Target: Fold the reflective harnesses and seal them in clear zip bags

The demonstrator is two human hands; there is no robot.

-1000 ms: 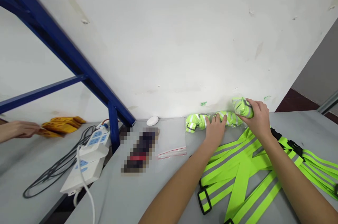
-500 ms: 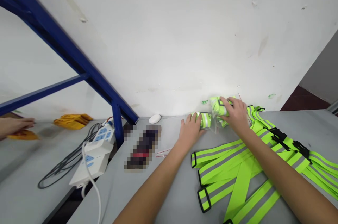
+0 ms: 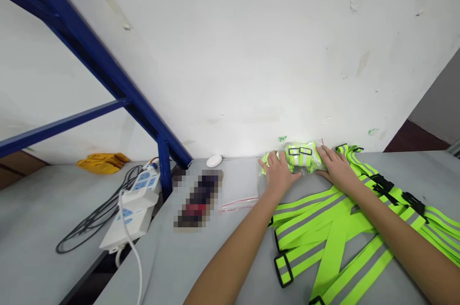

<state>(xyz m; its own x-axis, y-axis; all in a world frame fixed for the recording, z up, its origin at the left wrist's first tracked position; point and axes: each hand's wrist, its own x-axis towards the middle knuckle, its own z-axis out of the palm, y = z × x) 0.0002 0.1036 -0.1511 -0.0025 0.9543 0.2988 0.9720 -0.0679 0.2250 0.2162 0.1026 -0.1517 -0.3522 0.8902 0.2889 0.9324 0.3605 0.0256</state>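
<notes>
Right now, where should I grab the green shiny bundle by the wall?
Grab its middle from the near side, hand on top. The folded neon-green reflective bundle lies flat against the wall, blocking the far side, and the left hand and right hand cover its ends.

Folded lime hi-vis reflective vest (image 3: pixel 304 157), grey reflective bands, black buckles uppermost, lying flat inside clear plastic bag (image 3: pixel 265 163).

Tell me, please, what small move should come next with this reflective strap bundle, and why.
I would probably press the folded reflective strap bundle flatter inside its clear bag, since the left hand and right hand rest flat on either side and the plastic looks crinkled.
</notes>
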